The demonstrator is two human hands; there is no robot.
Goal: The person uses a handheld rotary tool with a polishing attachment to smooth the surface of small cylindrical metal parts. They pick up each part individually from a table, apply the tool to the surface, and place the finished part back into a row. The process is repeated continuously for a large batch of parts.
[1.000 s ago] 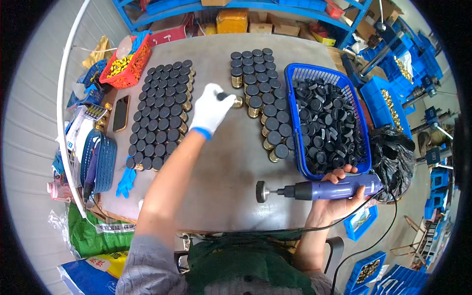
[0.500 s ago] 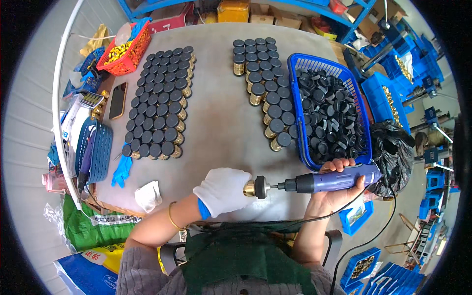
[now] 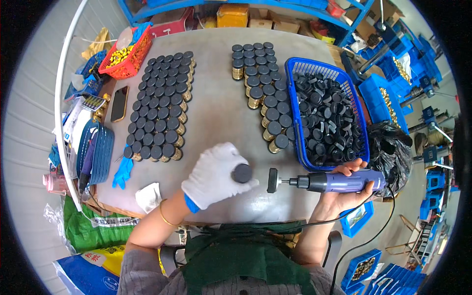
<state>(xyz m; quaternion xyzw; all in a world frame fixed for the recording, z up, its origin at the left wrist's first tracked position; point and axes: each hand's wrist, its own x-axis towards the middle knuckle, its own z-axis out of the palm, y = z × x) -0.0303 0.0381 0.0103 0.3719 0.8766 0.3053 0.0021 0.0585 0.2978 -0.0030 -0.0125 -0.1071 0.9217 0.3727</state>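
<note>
two blocks of black-capped gold jars on the grey desk. white-gloved left hand grip closed round one black-capped jar; right hand grip wrapped round the purple rotary tool.

In my gloved left hand I hold a small jar with a black cap, its round top tipped toward me. My bare right hand grips a purple corded rotary tool lying level, its black disc head just beside the cap, apart from it.
</note>
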